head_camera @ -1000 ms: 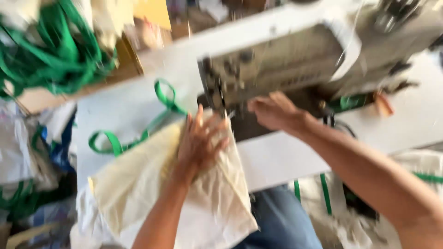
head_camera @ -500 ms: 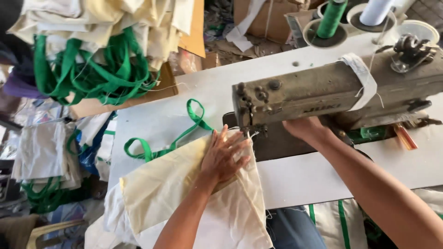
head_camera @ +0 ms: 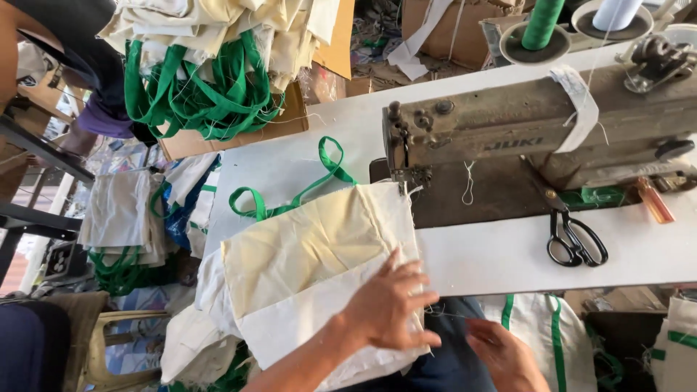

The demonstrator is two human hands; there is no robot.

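Observation:
A cream cloth bag (head_camera: 312, 254) with green strap handles (head_camera: 330, 163) lies on the white sewing table (head_camera: 501, 250), its far corner under the needle of the old grey sewing machine (head_camera: 523, 120). My left hand (head_camera: 388, 308) rests flat on the bag's near right corner, fingers spread, gripping nothing. My right hand (head_camera: 508, 356) is low, below the table's front edge over my blue-trousered lap, and partly cut off by the frame. A thin thread runs from the bag's edge toward it; whether the fingers pinch it is unclear.
Black scissors (head_camera: 573, 236) lie on the table right of the needle. A green thread cone (head_camera: 541, 22) stands behind the machine. A heap of cream bags with green straps (head_camera: 210, 65) is piled at the back left. More bags lie on the floor (head_camera: 123, 210).
Both hands have drawn back from the needle toward me. The left slid to the bag's near corner, the right dropped below the table edge. The view moved closer and sharpened.

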